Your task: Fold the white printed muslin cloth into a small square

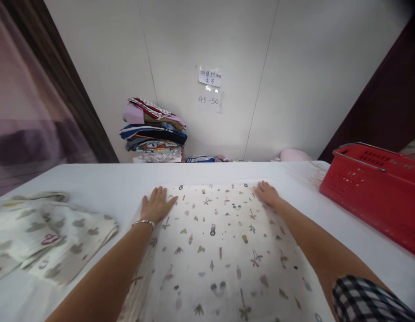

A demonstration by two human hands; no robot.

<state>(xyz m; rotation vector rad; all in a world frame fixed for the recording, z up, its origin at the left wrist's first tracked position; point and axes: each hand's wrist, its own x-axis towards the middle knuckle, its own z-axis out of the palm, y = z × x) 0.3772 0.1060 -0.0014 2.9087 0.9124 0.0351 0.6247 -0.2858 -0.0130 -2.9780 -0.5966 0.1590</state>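
Note:
A white cloth (pixel 224 250) printed with small plants and shapes lies spread over the white table, running from its far part toward me. My left hand (pixel 157 205) rests flat on the cloth's far left corner, fingers stretched out, a bracelet at the wrist. At the opposite far corner, my right hand (pixel 266 193) lies flat with its fingers extended along the edge. Neither hand grasps anything. The near end of the cloth runs out of view at the bottom.
Another patterned cloth (pixel 60 232) lies crumpled on the left of the table (pixel 93 179). A red plastic basket (pixel 378 188) with a metal handle stands at the right. Behind the table, a pile of folded fabrics (pixel 155 129) leans by the wall, below a taped paper note (pixel 210 77).

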